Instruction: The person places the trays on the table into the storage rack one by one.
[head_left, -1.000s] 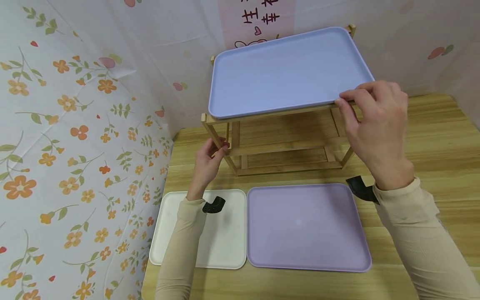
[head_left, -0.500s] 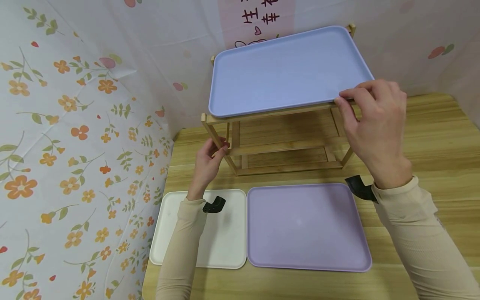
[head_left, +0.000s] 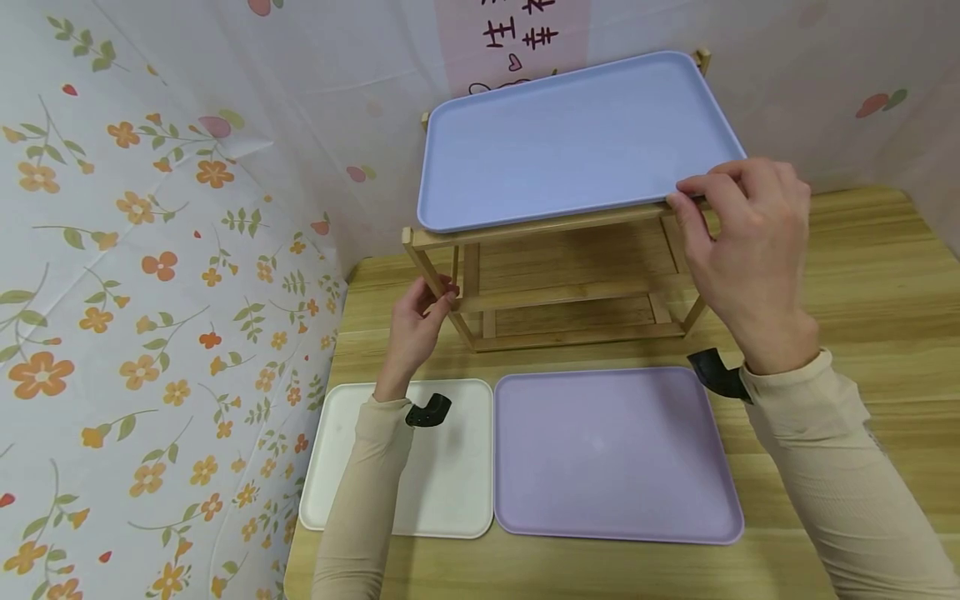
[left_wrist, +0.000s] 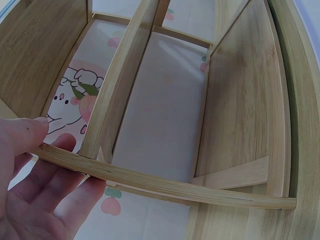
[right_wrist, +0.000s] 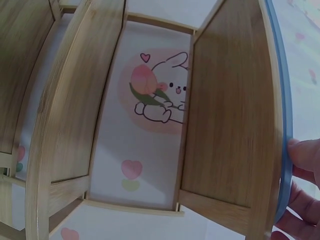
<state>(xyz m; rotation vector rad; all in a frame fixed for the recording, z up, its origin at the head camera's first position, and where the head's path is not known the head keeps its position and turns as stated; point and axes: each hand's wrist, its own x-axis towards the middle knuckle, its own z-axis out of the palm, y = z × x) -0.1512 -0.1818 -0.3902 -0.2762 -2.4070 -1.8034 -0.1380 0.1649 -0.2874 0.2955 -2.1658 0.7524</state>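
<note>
A three-tier wooden rack (head_left: 562, 292) stands at the back of the table. On its top shelf lies a light blue tray (head_left: 577, 142), slightly askew to the rack's front rail. My right hand (head_left: 757, 250) pinches the tray's front right corner between thumb and fingers; the right wrist view shows the tray's blue rim (right_wrist: 286, 125) against the shelf edge, with the right hand (right_wrist: 304, 200) around it. My left hand (head_left: 415, 329) holds the rack's front left post, thumb on one side and fingers on the other, as the left wrist view shows on the post (left_wrist: 175, 187).
A white tray (head_left: 450, 467) and a purple tray (head_left: 607, 458) lie side by side on the wooden table (head_left: 862, 275) before the rack. The left forearm crosses over the white one. A flower-patterned cloth (head_left: 187, 333) hangs along the left, and another backs the rack.
The blue tray has shifted very slightly back and left on the top shelf, with the right hand moving along. The left hand stays on the post.
</note>
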